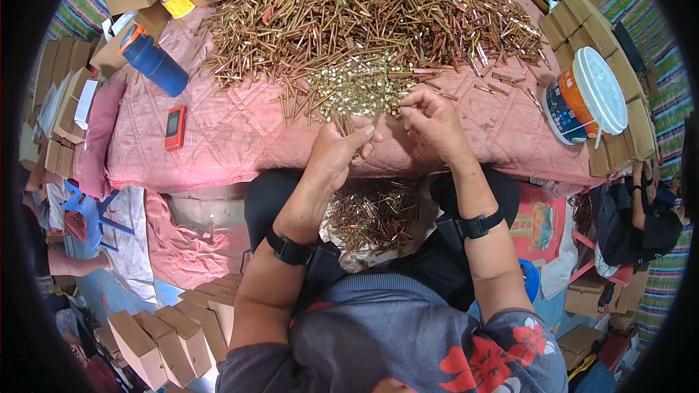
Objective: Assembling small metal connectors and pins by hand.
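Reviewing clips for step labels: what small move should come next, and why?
Probably bring the right hand to the brassy rods in the left hand: the right fingers are pinched beside the small shiny pieces, and the rods' ends stick out.

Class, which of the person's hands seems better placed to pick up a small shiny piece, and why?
Probably the right hand: it is beside the small shiny pieces, though whether it pinches anything is unclear. The left hand is occupied gripping a bundle of metal rods.
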Tool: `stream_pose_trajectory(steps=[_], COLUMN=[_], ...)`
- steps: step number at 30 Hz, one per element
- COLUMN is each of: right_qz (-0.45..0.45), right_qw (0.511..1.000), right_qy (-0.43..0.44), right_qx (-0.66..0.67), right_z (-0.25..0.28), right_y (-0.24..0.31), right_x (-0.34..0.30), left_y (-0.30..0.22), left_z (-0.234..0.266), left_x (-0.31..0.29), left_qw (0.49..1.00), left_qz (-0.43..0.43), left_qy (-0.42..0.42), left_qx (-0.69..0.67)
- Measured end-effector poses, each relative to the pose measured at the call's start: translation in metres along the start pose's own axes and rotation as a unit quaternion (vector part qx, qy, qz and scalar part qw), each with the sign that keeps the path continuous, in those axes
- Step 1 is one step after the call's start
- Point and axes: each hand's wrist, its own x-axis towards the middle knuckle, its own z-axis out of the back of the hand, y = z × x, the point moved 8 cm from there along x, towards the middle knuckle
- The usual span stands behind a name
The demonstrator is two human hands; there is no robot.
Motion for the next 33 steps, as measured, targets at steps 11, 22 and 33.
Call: stream_pose_trajectory(steps=[11,22,33], right_qz=[0.016,0.011,0.011], right_qw=[0.993,0.992,0.992], right_qy=[0.046,0.091,0.105], right_qx=[0.112,0.089,0.066], right_z=[-0.005,-0.008,-0.008], right_y=[0.009,0.013,0.011], right_x=[-0.006,-0.009,-0.008], left_y=[0.007,0.005,0.003], left_z=[-0.01,-0.011,-0.012], left_x=[-0.001,-0.003,-0.006], left_qw=[0.997,0.994,0.993], left_qz=[0.016,-0.001,-0.007], left_qy=[0.066,0.078,0.071], left_qx=[0.043,0.074,0.095])
